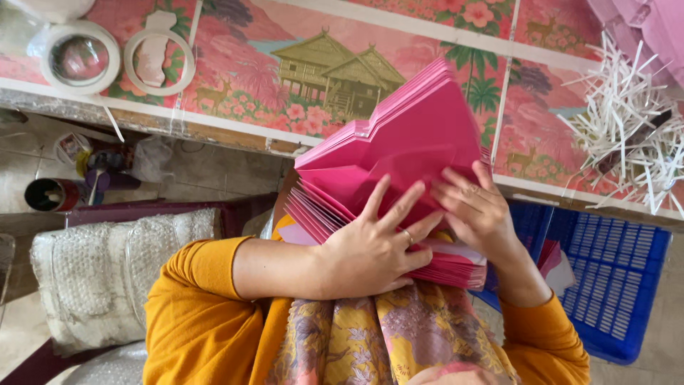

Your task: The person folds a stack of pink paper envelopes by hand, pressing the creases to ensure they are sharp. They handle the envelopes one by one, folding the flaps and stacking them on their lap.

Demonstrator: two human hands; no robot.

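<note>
A thick stack of pink folded paper pieces stands on edge in my lap, fanned out against the table edge. My left hand, with a ring on one finger, presses flat on the near face of the stack with its fingers spread. To its right, my right hand holds the same stack, fingertips curled on the front sheet. Both arms wear orange sleeves above a patterned cloth on my lap.
The table has a pink pictorial cover with houses and deer. Two rolls of tape lie at its left end, and a heap of white paper strips at its right. A blue plastic basket stands at my right, a bubble-wrapped seat at my left.
</note>
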